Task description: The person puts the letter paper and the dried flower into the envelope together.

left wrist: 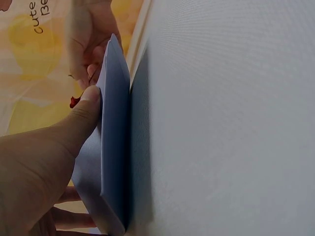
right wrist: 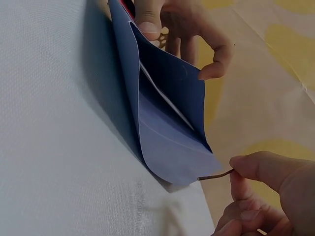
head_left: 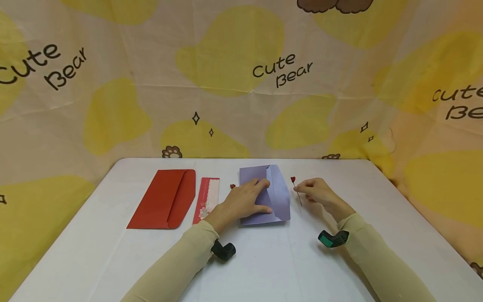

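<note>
A lavender envelope (head_left: 281,197) lies on the table with its flap side toward the right. My left hand (head_left: 241,201) rests on its upper face, thumb and fingers spread apart. In the right wrist view the mouth of the envelope (right wrist: 167,147) gapes and a pale edge runs along inside it. Just right of the flap, my right hand (head_left: 318,193) pinches the thin brown stem of a small red flower (head_left: 293,179) between thumb and fingertip. The stem (right wrist: 215,176) pokes out past the fingertips toward the mouth.
Left of the envelope lies a pink-and-white card (head_left: 205,201) with printed blossoms. Farther left is a red envelope (head_left: 162,199). A second red flower head (head_left: 232,186) shows beside my left hand. Behind the white table (head_left: 264,260) hangs a patterned yellow cloth (head_left: 226,50).
</note>
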The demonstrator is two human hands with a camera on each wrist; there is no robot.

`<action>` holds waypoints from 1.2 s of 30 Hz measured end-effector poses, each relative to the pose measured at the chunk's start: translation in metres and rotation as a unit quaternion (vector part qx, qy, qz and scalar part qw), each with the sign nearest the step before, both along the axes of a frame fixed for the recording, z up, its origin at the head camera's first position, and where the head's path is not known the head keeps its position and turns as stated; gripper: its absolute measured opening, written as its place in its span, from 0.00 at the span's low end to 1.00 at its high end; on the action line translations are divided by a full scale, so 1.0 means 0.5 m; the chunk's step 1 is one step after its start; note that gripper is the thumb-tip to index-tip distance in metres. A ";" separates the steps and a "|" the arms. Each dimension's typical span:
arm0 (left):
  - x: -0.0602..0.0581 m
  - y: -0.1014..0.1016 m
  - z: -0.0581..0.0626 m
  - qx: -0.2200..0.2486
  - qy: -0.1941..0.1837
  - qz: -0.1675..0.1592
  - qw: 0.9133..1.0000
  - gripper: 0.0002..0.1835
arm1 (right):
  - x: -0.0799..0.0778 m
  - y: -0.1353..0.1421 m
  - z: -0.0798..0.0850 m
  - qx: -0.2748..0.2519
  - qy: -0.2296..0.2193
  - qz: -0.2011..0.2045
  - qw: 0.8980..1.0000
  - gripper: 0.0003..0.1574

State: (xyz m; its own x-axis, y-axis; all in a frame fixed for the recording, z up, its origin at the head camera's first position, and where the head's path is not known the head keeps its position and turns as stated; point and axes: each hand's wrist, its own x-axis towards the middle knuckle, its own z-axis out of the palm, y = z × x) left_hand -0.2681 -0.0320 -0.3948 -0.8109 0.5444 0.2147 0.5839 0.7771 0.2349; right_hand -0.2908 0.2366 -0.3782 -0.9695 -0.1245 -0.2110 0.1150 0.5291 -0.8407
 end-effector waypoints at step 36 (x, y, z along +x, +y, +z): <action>-0.002 0.000 -0.003 -0.004 -0.007 0.005 1.000 0.40 | -0.012 -0.070 -0.009 -0.055 0.004 0.012 0.998 0.18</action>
State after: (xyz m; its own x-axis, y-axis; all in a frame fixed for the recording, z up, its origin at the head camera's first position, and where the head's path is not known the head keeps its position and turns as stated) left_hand -0.2691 -0.0319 -0.3962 -0.8188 0.5381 0.2000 0.5733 0.7845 0.2366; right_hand -0.2968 0.2016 -0.3827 -0.9675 -0.1707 -0.1866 0.0958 0.4355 -0.8951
